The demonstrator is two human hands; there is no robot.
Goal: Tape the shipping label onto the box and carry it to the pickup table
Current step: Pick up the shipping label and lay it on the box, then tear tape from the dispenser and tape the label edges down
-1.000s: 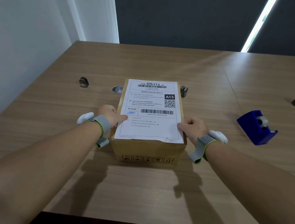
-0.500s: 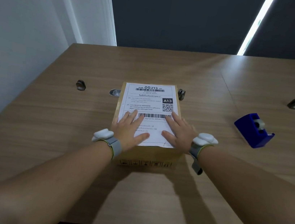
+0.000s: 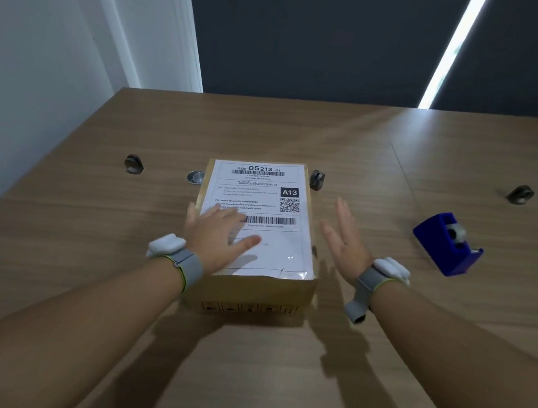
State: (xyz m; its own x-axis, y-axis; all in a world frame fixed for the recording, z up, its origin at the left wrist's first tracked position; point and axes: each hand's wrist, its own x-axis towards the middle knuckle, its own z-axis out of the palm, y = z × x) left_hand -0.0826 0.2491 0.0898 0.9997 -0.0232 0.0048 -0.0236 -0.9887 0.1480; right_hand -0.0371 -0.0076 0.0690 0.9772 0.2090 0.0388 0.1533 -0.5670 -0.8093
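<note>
Box (image 3: 250,291) of brown cardboard sits at the middle of the wooden surface (image 3: 375,374), with the white shipping label (image 3: 260,209) lying flat over nearly all of its top. The left hand (image 3: 218,236) rests palm-down on the near-left part of the label, its fingers (image 3: 214,213) spread and flat, gripping nothing, thumb pointing toward 3 o'clock. The right hand (image 3: 347,242) is off the box, just beside its right edge at 3 o'clock, open with fingers straight and loose, holding nothing and edge-on to the camera. Half a second ago both palms were pressed flat on the label; since then the right hand has lifted away and swung out to the side, while the left has stayed on the paper. Each wrist carries a grey band with a white pod (image 3: 166,244). At 3 o'clock, well apart from the box, stands a blue tape dispenser (image 3: 445,242). Small metal fittings (image 3: 134,164) lie on the surface at 10 o'clock of the box, with others near its far corners
</note>
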